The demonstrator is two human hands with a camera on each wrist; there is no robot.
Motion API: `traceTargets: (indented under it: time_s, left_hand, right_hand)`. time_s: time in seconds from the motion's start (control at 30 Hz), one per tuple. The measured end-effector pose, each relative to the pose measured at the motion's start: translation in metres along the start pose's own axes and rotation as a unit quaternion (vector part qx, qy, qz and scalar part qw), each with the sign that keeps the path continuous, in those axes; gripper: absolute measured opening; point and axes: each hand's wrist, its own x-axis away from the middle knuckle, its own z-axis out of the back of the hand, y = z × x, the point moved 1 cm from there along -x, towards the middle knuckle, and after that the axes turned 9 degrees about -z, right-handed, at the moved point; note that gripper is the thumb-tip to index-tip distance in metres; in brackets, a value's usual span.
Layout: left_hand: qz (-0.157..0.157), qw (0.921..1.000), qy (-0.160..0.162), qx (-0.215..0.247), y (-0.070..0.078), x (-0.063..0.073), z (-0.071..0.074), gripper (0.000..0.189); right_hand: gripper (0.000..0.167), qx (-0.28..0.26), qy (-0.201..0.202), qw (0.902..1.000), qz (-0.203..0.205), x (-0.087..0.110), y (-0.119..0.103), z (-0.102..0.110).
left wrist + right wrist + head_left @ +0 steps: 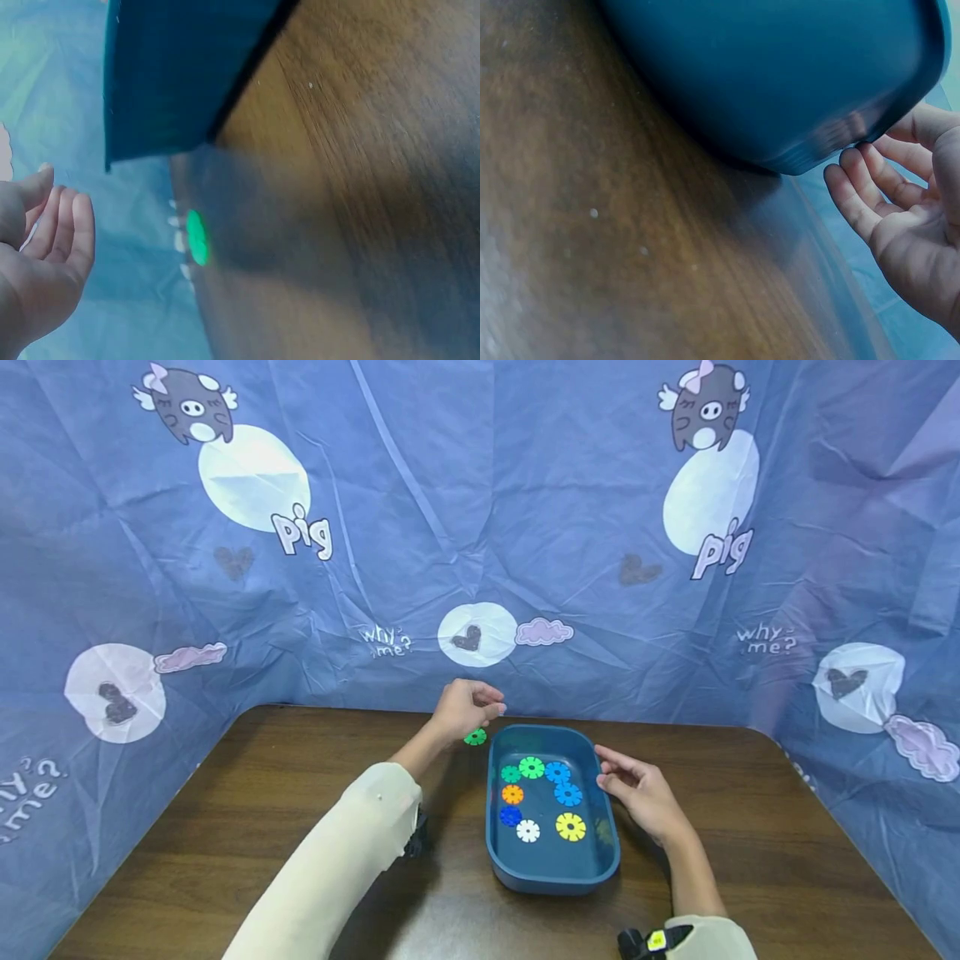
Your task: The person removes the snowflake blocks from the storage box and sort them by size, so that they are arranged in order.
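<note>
A dark blue plastic tub (553,885) stands on the table with several flower-shaped plastic discs lying in it, among them a yellow disc (571,827), a white disc (528,831) and an orange disc (512,794). Beyond its far left corner, a bright green disc (475,737) lies on the tabletop, seen nearly edge-on (197,238) in the left wrist view. My left hand (467,708) hovers over that disc, fingers loosely bent and nothing visible between them. At the tub's right side, my right hand (637,789) holds the rim; its fingertips (853,159) are against the outer wall.
The brown wooden table (300,827) has rounded back corners. Behind it and at both sides hangs a blue printed curtain (480,552), close to the table's back edge.
</note>
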Motion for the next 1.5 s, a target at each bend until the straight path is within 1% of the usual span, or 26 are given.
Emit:
traceTargets:
  time_s: [0.17, 0.3, 0.37, 0.47, 0.6, 0.7, 0.8, 0.93, 1.07, 1.17, 1.3, 1.5]
  left_hand:
    - [-0.048, 0.9974, -0.042, -0.032, 0.018, 0.004, -0.01, 0.015]
    - [-0.09, 0.9914, -0.08, -0.051, 0.029, 0.012, -0.023, 0.014]
    - [-0.109, 0.9868, -0.106, -0.057, 0.033, 0.017, -0.031, 0.014]
    - [-0.132, 0.9773, -0.15, -0.069, 0.039, 0.025, -0.044, 0.016]
    - [-0.157, 0.9601, -0.209, -0.098, 0.044, 0.037, -0.06, 0.019]
    - [-0.166, 0.9477, -0.25, -0.108, 0.045, 0.044, -0.07, 0.021]
    - [-0.178, 0.935, -0.285, -0.113, 0.044, 0.048, -0.079, 0.022]
    - [-0.185, 0.9193, -0.326, -0.119, 0.042, 0.049, -0.088, 0.025]
    - [-0.172, 0.907, -0.367, -0.114, 0.04, 0.049, -0.095, 0.029]
    - [-0.157, 0.9028, -0.385, -0.111, 0.038, 0.049, -0.1, 0.032]
    - [-0.141, 0.901, -0.395, -0.113, 0.034, 0.047, -0.104, 0.036]
    - [-0.135, 0.8952, -0.408, -0.12, 0.03, 0.041, -0.111, 0.042]
  right_hand:
    - [0.047, 0.0, -0.001, 1.0, -0.002, 0.001, 0.0, 0.0]
    - [0.048, 0.0, -0.001, 1.0, 0.0, 0.002, -0.001, 0.0]
    - [0.047, -0.001, -0.001, 1.0, 0.002, 0.002, -0.001, 0.0]
    - [0.047, -0.004, -0.002, 1.0, 0.003, 0.001, -0.001, -0.001]
    - [0.046, -0.008, -0.003, 0.9999, 0.006, 0.0, 0.001, -0.001]
    - [0.046, -0.01, -0.003, 0.9999, 0.011, -0.001, 0.002, 0.0]
    - [0.046, -0.012, -0.003, 0.9998, 0.018, -0.002, 0.002, -0.001]
    - [0.046, -0.014, -0.003, 0.9997, 0.022, -0.002, 0.003, -0.001]
    - [0.046, -0.013, -0.005, 0.9997, 0.021, -0.001, 0.002, 0.0]
    - [0.046, -0.012, -0.007, 0.9997, 0.018, -0.001, 0.002, -0.001]
    - [0.046, -0.01, -0.006, 0.9998, 0.013, -0.002, 0.002, -0.001]
    - [0.045, -0.001, 0.001, 0.9999, 0.016, -0.001, 0.001, 0.0]
